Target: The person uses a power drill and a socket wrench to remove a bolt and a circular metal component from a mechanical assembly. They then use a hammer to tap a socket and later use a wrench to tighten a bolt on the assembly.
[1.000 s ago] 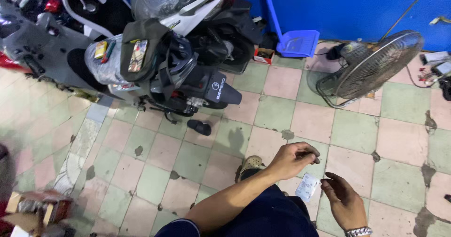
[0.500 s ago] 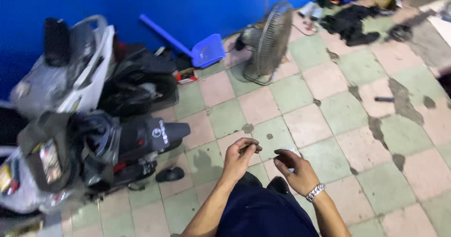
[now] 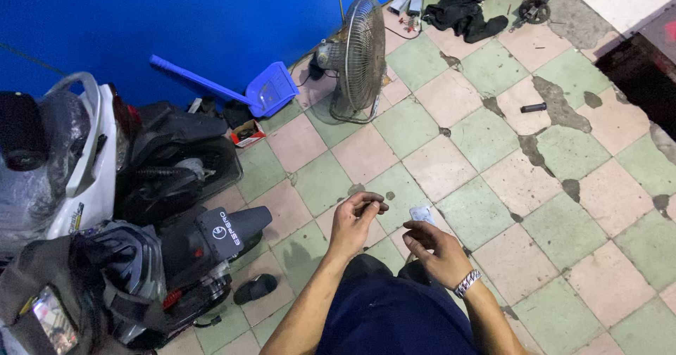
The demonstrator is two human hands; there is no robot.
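My left hand (image 3: 355,221) is raised over my knee with its fingertips pinched on a small dark part (image 3: 381,204). To its right my right hand (image 3: 434,248) is half curled, palm up, and holds a small clear plastic packet (image 3: 422,215) at its fingertips. A metal watch band (image 3: 465,283) sits on my right wrist. Both hands hover above the checkered green and pink floor tiles (image 3: 486,179), in front of my dark blue trousers (image 3: 394,320).
A black scooter (image 3: 176,256) and a white one (image 3: 63,165) stand at the left by the blue wall (image 3: 176,24). A standing fan (image 3: 359,56) and a blue dustpan (image 3: 264,91) are at the back. Dark clothes (image 3: 465,10) and a black cylinder (image 3: 533,107) lie on the tiles.
The view has swung to the right, from the scooters toward the open floor and fan. My two hands stay close together, still holding the small part and the packet.
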